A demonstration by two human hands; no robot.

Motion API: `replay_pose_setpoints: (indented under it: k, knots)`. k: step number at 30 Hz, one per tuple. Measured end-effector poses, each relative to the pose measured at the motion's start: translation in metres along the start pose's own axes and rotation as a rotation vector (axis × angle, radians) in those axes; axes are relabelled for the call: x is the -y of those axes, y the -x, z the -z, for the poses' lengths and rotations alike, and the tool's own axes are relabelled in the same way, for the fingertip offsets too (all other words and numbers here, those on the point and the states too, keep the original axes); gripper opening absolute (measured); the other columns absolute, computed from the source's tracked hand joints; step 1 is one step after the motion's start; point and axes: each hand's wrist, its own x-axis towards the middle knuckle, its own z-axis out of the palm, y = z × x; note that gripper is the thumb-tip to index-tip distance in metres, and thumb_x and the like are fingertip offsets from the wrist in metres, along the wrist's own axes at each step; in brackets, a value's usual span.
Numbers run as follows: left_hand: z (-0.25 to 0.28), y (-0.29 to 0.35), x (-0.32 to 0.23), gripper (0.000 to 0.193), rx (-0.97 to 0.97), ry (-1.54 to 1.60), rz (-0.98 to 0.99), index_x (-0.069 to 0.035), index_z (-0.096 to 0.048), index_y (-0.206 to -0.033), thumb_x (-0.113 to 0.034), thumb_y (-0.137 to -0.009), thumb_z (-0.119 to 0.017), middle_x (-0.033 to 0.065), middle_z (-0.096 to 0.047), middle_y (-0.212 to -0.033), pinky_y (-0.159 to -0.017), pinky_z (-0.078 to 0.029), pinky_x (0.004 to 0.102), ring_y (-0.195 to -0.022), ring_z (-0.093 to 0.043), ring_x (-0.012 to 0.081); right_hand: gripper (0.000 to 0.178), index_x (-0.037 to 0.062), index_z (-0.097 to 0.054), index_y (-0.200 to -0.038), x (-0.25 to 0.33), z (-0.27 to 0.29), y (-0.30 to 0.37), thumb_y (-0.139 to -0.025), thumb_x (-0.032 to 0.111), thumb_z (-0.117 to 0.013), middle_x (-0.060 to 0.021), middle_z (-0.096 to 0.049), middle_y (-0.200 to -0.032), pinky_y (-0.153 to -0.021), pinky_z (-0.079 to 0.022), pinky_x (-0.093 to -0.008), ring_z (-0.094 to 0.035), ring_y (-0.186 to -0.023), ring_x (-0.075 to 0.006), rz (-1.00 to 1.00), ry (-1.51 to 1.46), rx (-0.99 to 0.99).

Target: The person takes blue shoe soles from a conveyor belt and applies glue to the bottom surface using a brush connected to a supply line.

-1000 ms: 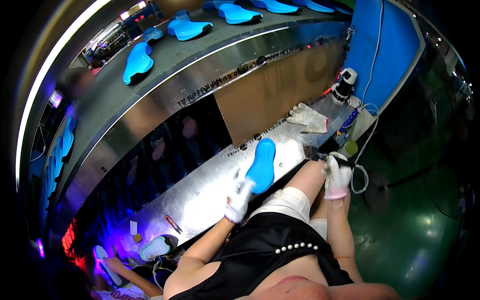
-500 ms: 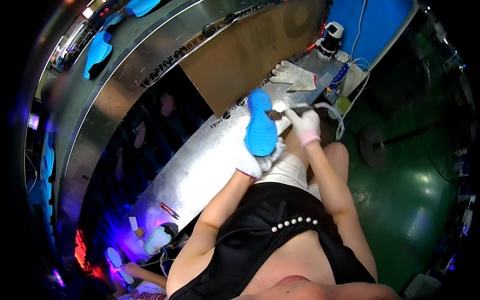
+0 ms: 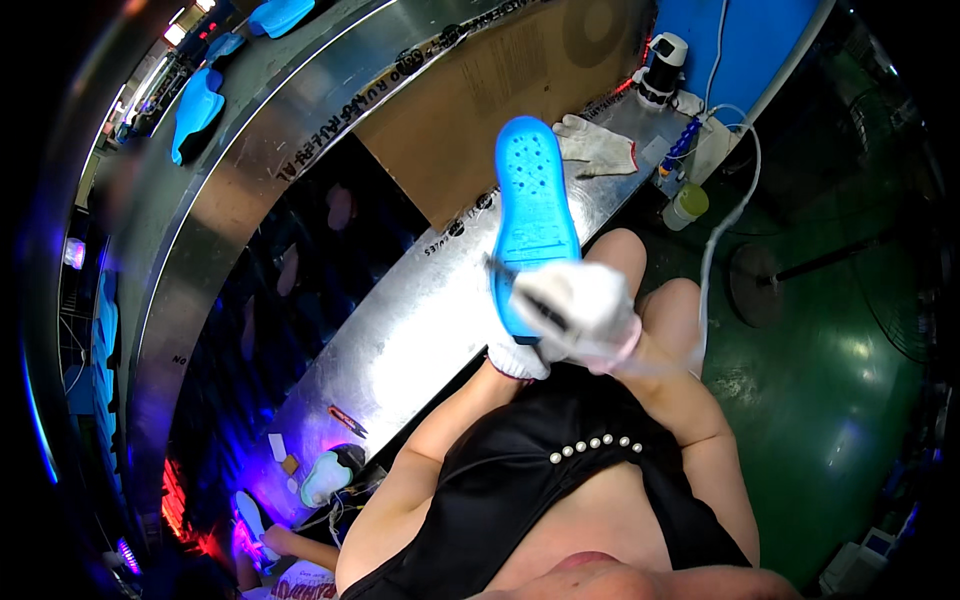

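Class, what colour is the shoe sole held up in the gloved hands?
Bright blue: the shoe sole shows best in the head view, its only view.

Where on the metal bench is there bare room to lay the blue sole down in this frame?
Bare metal bench runs left of the blue sole, between the cardboard sheet and the small tools near the bench's lower-left end. The upper-right end is crowded: a spare glove, a white device, a bottle and cables.
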Motion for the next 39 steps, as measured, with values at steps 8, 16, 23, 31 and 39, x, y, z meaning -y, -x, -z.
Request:
replay_pose_setpoints:
  k: [8,16,23,31,39]
  knots:
    - [0.029,-0.009,0.015,0.1,-0.102,-0.43,-0.016,-0.001,-0.051,-0.125,-0.084,-0.07,-0.045,0.0213,-0.059,-0.105,-0.078,-0.051,0.0423,-0.085,-0.06,0.029,0.014,0.0059,-0.066,-0.09,0.005,0.012,0.007,-0.076,0.008,-0.066,-0.0078,-0.066,-0.081,-0.062,-0.052,-0.0314,-0.066,-0.072,-0.0213,0.053,0.007,-0.001]
    - [0.006,-0.001,-0.04,0.089,0.324,0.693,0.312,-0.002,-0.044,-0.131,-0.077,-0.084,-0.028,0.0233,-0.06,-0.107,-0.074,-0.053,0.0479,-0.084,-0.061,0.0382,0.021,0.0047,-0.067,-0.091,0.004,0.005,0.024,-0.072,0.009,-0.077,-0.0081,-0.067,-0.081,-0.063,-0.052,-0.0284,-0.066,-0.068,-0.0203,-0.436,-0.351,-0.214]
    - [0.025,-0.028,-0.067,0.083,0.344,0.506,0.388,-0.002,-0.036,-0.14,-0.067,-0.089,-0.038,0.0233,-0.049,-0.132,-0.092,-0.049,0.0508,-0.112,-0.056,0.0381,0.017,0.0044,-0.067,-0.085,0.018,0.012,0.019,-0.072,0.009,-0.077,-0.0101,-0.067,-0.081,-0.066,-0.052,-0.028,-0.067,-0.073,-0.0204,-0.625,-0.362,-0.086]
    - [0.03,-0.038,-0.093,0.07,0.44,0.134,0.59,0.002,-0.036,-0.14,-0.048,-0.092,-0.047,0.0213,-0.048,-0.136,-0.102,-0.042,0.043,-0.12,-0.053,0.0329,0.019,0.0114,-0.067,-0.092,0.016,0.023,0.016,-0.074,0.013,-0.073,-0.0029,-0.068,-0.089,-0.066,-0.052,-0.0314,-0.065,-0.076,-0.0235,-0.22,-0.396,0.164]
    - [0.024,-0.05,-0.112,0.06,0.514,-0.172,0.55,0.004,-0.05,-0.129,-0.041,-0.088,-0.057,0.0211,-0.06,-0.119,-0.083,-0.055,0.0392,-0.097,-0.065,0.0302,0.013,0.006,-0.07,-0.09,0.017,0.035,0.013,-0.077,0.009,-0.072,-0.0087,-0.07,-0.092,-0.071,-0.054,-0.0312,-0.067,-0.081,-0.0253,-0.19,-0.263,0.171]
